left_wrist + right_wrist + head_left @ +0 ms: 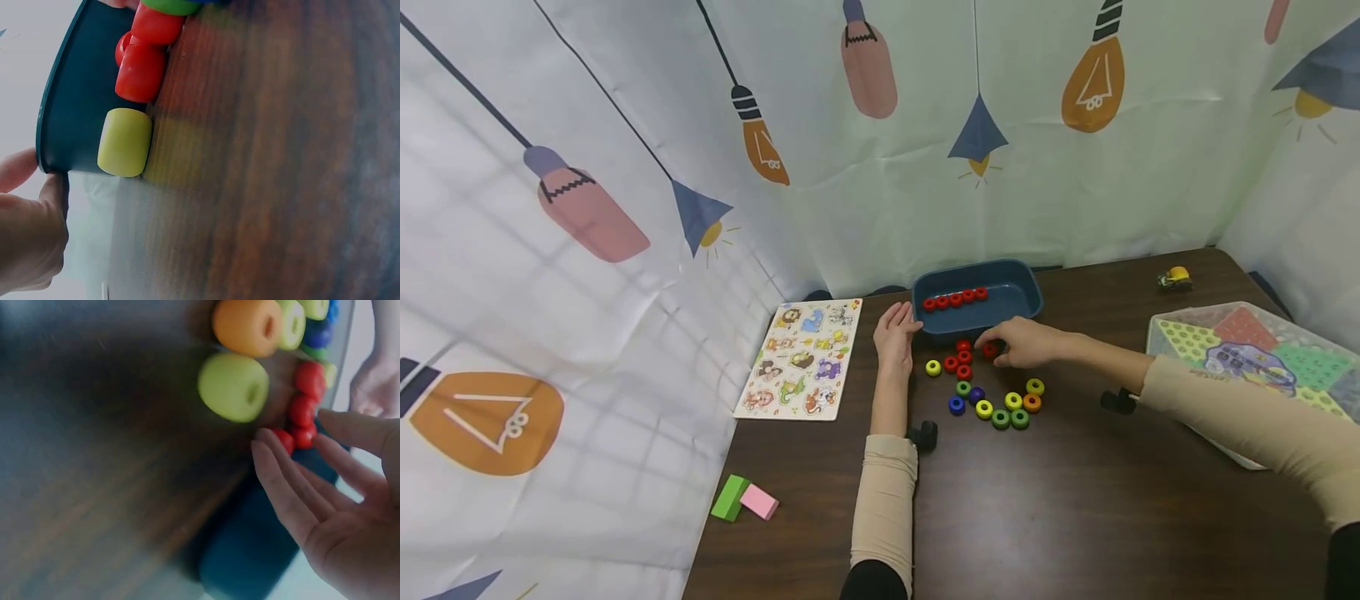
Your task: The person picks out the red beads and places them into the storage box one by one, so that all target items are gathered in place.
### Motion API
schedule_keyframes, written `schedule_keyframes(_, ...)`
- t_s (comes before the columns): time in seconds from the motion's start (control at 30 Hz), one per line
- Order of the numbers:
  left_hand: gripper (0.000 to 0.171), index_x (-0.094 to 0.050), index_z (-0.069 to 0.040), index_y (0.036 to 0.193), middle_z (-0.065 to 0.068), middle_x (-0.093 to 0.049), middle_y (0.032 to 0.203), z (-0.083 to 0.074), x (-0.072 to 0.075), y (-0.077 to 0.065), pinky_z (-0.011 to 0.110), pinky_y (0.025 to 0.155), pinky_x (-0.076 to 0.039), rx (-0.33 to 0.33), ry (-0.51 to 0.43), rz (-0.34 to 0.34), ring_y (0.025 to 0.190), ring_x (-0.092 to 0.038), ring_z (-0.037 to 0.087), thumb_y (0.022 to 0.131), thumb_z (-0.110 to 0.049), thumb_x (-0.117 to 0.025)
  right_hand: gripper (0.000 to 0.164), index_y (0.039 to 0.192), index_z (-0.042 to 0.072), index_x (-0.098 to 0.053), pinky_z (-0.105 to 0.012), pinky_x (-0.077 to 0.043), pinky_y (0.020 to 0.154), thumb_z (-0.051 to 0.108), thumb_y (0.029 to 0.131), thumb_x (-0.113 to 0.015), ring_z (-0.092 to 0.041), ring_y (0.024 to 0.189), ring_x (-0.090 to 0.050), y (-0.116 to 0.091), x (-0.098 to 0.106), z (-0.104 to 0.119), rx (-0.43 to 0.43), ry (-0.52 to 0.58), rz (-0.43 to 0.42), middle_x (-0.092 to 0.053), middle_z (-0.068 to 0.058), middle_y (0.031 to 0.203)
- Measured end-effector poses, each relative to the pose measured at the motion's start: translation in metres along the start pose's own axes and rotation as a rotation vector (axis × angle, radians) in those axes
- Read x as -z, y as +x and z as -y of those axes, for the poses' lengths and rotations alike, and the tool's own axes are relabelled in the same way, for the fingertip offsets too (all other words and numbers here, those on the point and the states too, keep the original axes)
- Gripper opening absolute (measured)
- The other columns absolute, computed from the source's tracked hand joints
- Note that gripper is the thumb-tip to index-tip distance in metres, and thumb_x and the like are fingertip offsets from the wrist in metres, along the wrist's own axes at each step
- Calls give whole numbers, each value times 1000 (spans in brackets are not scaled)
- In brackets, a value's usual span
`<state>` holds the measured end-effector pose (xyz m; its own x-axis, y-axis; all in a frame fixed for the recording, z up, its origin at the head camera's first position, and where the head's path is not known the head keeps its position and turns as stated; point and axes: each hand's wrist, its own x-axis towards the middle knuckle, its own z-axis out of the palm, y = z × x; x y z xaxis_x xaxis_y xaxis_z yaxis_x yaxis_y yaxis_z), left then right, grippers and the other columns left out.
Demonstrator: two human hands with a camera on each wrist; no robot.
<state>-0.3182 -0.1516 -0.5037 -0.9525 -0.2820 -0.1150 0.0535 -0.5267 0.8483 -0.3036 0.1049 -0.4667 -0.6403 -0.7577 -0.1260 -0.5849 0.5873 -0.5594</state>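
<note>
Apparently red beads are being sorted: five (pixel 956 299) line the tray (pixel 985 318). The right hand's (pixel 1028 342) grip is spread beside another red bead (pixel 990 350) on the surface (pixel 1037 517); the left hand (pixel 894 340), fingers extended, touches the tray's end. Next likely calls for a pinch.

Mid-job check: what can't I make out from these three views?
- Right hand: whether it grips the red bead; the hand partly covers it in the head view, and the right wrist view is blurred.
- Left hand: cut off by the left edge, left wrist view.
- Patterned box: right end cut off by the edge, head view.
- Small yellow object: too small to identify, head view.
</note>
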Motion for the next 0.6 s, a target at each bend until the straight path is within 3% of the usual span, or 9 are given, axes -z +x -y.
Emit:
schedule_keyframes(0.13, 65, -47, 3, 136, 24, -50, 140, 0, -1, 0, 42, 108, -42, -3, 7, 3, 131, -50, 28, 77, 29, -56, 39, 126, 8, -64, -30, -54, 69, 9, 88, -70, -7, 76, -64, 1, -10, -4, 0, 12, -43, -66, -12, 117)
schedule_keyframes(0.27, 65, -47, 3, 135, 25, -49, 141, 0, -2, 2, 42, 108, -42, -5, 7, -6, 131, -51, 27, 76, 29, -56, 33, 122, 5, -65, -28, -56, 64, 4, 90, -65, -13, 71, -68, 3, -14, -6, -42, 127, -25, -68, -8, 105)
schedule_keyframes(0.4, 64, -47, 2, 135, 24, -50, 140, 1, -2, 3, 43, 108, -42, -6, 14, -5, 130, -51, 27, 77, 28, -56, 29, 119, 4, -66, -31, -60, 62, 1, 90, -63, -19, 70, -71, 7, -18, -9, -136, 287, -12, -69, -7, 101)
schedule_keyframes(0.6, 65, -47, 2, 136, 25, -48, 142, 2, 1, 3, 41, 107, -43, 3, 14, 4, 131, -51, 26, 77, 29, -55, 28, 115, 3, -68, -39, -61, 64, -2, 88, -64, -26, 72, -72, 10, -12, -6, -159, 376, 14, -71, -9, 99)
